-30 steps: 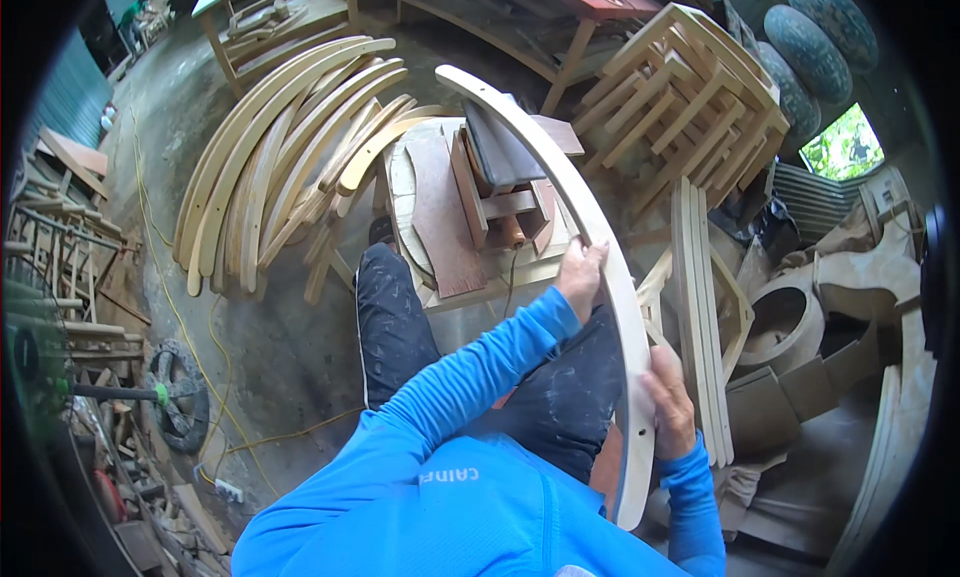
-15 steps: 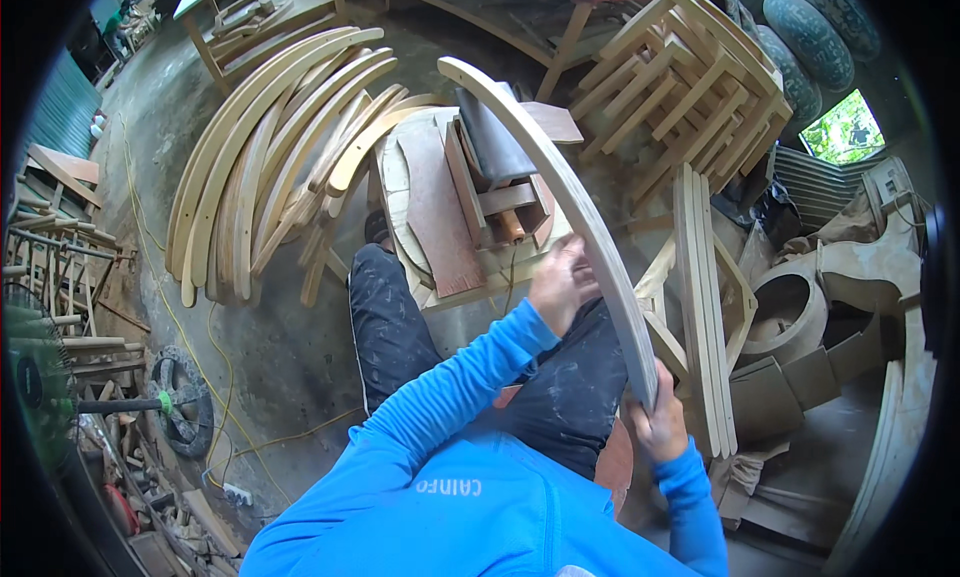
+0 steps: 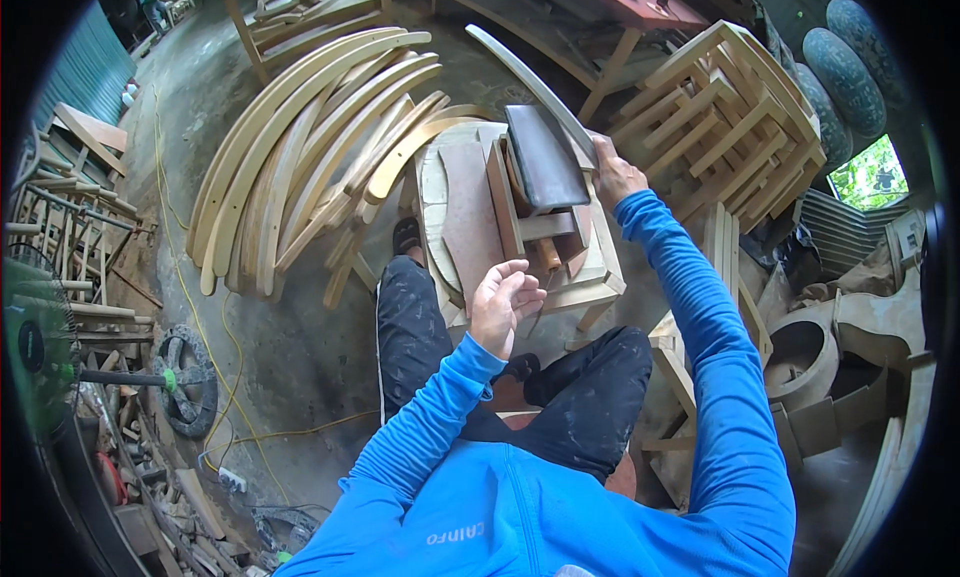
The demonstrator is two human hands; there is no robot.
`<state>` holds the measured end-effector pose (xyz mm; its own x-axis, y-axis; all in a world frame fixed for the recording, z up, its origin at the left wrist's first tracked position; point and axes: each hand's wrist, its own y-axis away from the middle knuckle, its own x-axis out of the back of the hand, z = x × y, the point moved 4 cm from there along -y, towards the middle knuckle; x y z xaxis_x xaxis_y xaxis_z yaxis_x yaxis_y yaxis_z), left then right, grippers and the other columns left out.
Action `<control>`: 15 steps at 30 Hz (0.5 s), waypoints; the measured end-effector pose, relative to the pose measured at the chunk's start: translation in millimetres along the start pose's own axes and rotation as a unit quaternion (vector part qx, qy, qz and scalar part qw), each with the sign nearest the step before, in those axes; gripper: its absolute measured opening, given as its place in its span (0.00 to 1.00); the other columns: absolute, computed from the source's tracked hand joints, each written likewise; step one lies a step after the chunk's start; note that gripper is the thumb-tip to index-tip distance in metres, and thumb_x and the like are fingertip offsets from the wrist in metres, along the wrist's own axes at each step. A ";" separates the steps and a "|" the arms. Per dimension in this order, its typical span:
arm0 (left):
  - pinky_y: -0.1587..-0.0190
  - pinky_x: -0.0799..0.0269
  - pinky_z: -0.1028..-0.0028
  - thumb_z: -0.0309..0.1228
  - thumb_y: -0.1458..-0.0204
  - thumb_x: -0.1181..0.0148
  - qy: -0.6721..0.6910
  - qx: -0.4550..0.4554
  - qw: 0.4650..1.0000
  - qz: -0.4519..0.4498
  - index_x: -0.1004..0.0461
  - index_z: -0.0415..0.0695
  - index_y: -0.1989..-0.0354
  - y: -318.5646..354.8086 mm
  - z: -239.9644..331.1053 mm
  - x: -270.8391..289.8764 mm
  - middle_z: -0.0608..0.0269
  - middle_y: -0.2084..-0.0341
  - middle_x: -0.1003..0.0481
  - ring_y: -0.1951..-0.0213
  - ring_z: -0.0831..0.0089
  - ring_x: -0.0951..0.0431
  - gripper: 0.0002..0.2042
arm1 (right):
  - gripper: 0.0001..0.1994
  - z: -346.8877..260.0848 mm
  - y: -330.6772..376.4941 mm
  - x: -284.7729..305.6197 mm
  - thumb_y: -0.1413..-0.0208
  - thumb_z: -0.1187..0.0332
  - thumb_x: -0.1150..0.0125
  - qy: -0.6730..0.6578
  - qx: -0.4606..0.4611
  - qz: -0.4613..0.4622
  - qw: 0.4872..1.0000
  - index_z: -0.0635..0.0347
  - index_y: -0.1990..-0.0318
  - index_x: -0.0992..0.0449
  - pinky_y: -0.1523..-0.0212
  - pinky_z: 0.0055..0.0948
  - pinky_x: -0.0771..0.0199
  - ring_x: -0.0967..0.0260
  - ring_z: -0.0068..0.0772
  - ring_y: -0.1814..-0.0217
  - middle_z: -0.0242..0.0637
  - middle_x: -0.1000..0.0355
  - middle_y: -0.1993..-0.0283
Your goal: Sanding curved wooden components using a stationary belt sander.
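Note:
A curved wooden strip (image 3: 522,75) reaches away from me, past the far side of a grey belt-like surface (image 3: 548,162) set in a wooden frame. My right hand (image 3: 618,173) is closed around the strip's near end, beside the right edge of that surface. Below it a brown handle-like part (image 3: 548,255) sticks out toward me. My left hand (image 3: 505,302) is raised in front of the low wooden stand (image 3: 450,257), with its fingers apart and loosely bent and nothing in them.
Several curved wooden strips (image 3: 270,157) lie fanned in a pile at the left. Stacked wooden frames (image 3: 725,127) stand at the far right, near straight lengths of wood (image 3: 722,239). A yellow cord (image 3: 228,377) crosses the floor, and a fan (image 3: 38,347) stands at the left edge.
My right hand has moved far forward, carrying the curved strip away from me over the stand. My left hand has come off the strip's side and shifted left. The view has shifted slightly.

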<state>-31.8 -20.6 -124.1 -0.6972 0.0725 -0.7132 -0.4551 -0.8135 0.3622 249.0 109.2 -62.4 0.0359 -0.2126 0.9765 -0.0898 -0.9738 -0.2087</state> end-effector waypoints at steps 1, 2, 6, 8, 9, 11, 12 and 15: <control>0.49 0.21 0.65 0.31 0.33 0.46 -0.013 -0.010 1.000 -0.001 0.30 0.43 0.44 1.2 -1.3 -1.9 0.60 0.60 0.22 0.57 0.66 0.18 0.12 | 0.25 -2.5 -1.8 4.9 0.37 0.67 0.50 0.008 0.022 0.013 1.000 0.45 0.33 0.43 0.62 0.62 0.22 0.22 0.67 0.61 0.58 0.22 0.64; 0.49 0.21 0.65 0.31 0.33 0.46 -0.017 -0.009 1.000 -0.004 0.30 0.43 0.44 0.1 -4.6 -5.0 0.60 0.60 0.22 0.57 0.66 0.18 0.12 | 0.25 1.4 5.9 10.5 0.37 0.67 0.50 0.007 0.019 0.016 1.000 0.45 0.33 0.43 0.62 0.62 0.22 0.22 0.67 0.61 0.58 0.22 0.64; 0.49 0.22 0.70 0.29 0.34 0.44 -0.102 -0.048 0.993 -0.039 0.28 0.42 0.45 -4.1 -13.2 -22.1 0.62 0.60 0.22 0.58 0.71 0.20 0.12 | 0.27 5.8 99.5 49.3 0.36 0.68 0.48 0.007 0.058 -0.007 0.998 0.45 0.30 0.41 0.66 0.59 0.22 0.23 0.64 0.66 0.54 0.24 0.64; 0.49 0.25 0.74 0.27 0.36 0.42 -0.282 -0.211 0.933 -0.068 0.28 0.41 0.45 -11.1 -6.1 -34.6 0.64 0.60 0.23 0.57 0.73 0.21 0.13 | 0.38 9.9 165.3 75.9 0.43 0.75 0.41 -0.025 0.022 -0.078 0.996 0.44 0.26 0.47 0.61 0.60 0.22 0.23 0.64 0.60 0.57 0.24 0.53; 0.50 0.27 0.75 0.26 0.39 0.40 -0.373 -0.304 0.875 -0.055 0.28 0.39 0.45 -13.6 2.2 -41.4 0.63 0.57 0.23 0.56 0.74 0.22 0.14 | 0.38 9.2 202.8 95.7 0.44 0.77 0.41 -0.053 0.012 -0.079 0.995 0.47 0.26 0.46 0.59 0.57 0.21 0.23 0.66 0.58 0.57 0.24 0.51; 0.38 0.31 0.59 0.24 0.53 0.32 -0.537 -0.495 0.683 -0.013 0.30 0.41 0.40 -9.1 35.6 -71.6 0.47 0.48 0.30 0.44 0.54 0.27 0.28 | 0.38 9.7 282.8 131.0 0.44 0.78 0.40 -0.117 -0.011 -0.065 0.991 0.49 0.26 0.44 0.55 0.52 0.20 0.23 0.66 0.53 0.58 0.24 0.49; 0.32 0.38 0.53 0.25 0.59 0.29 -0.556 -0.519 0.649 -0.017 0.34 0.43 0.34 -10.2 46.5 -83.8 0.43 0.42 0.34 0.37 0.44 0.35 0.37 | 0.36 12.4 322.1 147.0 0.42 0.76 0.38 -0.154 -0.020 -0.050 0.987 0.49 0.26 0.43 0.53 0.50 0.19 0.23 0.65 0.50 0.58 0.24 0.48; 0.27 0.47 0.48 0.30 0.64 0.22 -0.644 -0.574 0.504 -0.040 0.43 0.53 0.26 -38.4 63.9 -107.0 0.44 0.32 0.43 0.28 0.42 0.45 0.51 | 0.37 13.8 426.3 184.4 0.46 0.76 0.34 -0.196 -0.124 -0.078 0.970 0.56 0.28 0.41 0.49 0.48 0.22 0.24 0.67 0.45 0.60 0.25 0.46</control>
<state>24.8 39.7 -23.3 -0.8200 -0.1545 0.5511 -0.4056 -0.5224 -0.7501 231.1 -346.2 27.9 0.4396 -0.1251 0.8894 -0.2867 -0.9580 0.0069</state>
